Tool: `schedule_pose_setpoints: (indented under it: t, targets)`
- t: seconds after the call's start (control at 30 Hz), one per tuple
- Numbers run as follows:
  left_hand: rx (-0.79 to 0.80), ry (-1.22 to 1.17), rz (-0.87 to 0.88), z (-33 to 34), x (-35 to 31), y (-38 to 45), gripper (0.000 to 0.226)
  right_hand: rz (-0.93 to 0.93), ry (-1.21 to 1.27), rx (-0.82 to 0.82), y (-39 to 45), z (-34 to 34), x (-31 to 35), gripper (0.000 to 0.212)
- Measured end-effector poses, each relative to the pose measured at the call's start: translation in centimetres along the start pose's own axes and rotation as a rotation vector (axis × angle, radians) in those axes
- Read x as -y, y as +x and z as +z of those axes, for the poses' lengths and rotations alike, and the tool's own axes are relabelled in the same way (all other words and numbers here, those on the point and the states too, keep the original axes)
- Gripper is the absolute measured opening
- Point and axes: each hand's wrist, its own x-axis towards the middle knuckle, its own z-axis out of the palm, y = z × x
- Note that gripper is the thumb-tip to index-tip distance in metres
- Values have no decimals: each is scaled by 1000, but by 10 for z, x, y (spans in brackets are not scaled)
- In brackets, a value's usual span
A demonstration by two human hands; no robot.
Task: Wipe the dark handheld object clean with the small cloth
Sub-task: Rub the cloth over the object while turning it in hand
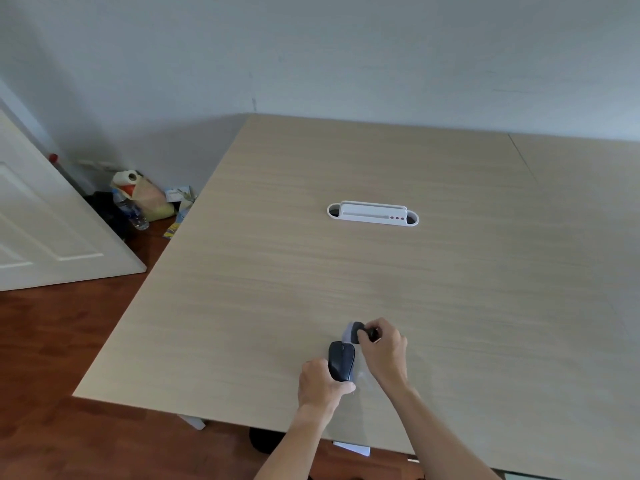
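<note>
The dark handheld object (341, 362), shaped like a computer mouse, is near the table's front edge, its length pointing away from me. My left hand (320, 384) grips its near end from the left, thumb across the bottom. My right hand (386, 355) is just beyond and to the right, fingers pinched on a small cloth (351, 332) that looks pale lilac with a dark bunched part. The cloth touches or nearly touches the object's far end. Part of the cloth is hidden inside my fingers.
A wide light wooden table (311, 254) carries a white oval cable port (372, 213) in its middle. At the left, a white door (45, 220) leans over the red-brown floor, with bags, a paper roll and a water bottle (138, 216) in the corner.
</note>
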Motion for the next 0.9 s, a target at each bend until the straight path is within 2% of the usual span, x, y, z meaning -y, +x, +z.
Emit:
schedule_pose_setpoints:
  t: [0.13,0.2,0.3,0.43,0.57,0.73,0.83,0.9]
  targets:
    - [-14,-11,-1,0,1,2,39,-12,0,114,-3,-7,-10,11]
    - [-11,-21,2,1,2,2,41,38,-53,30,-3,-9,-19,10]
    - [-12,-37,-3,2,3,1,44,51,20,-119,-8,-11,-23,14]
    - [-10,-56,-20,1,2,0,39,-34,41,47,-14,-8,-25,18]
    - [2,-56,-5,0,0,0,44,35,60,-79,-15,-9,-28,19]
    - [11,-30,7,0,-2,-1,41,-27,76,58,-19,-9,-30,19]
    - [7,13,25,1,-2,-3,34,19,68,-36,-20,-10,-36,20]
    - [-11,63,31,0,-2,-2,52,50,106,-99,-21,-12,-36,22]
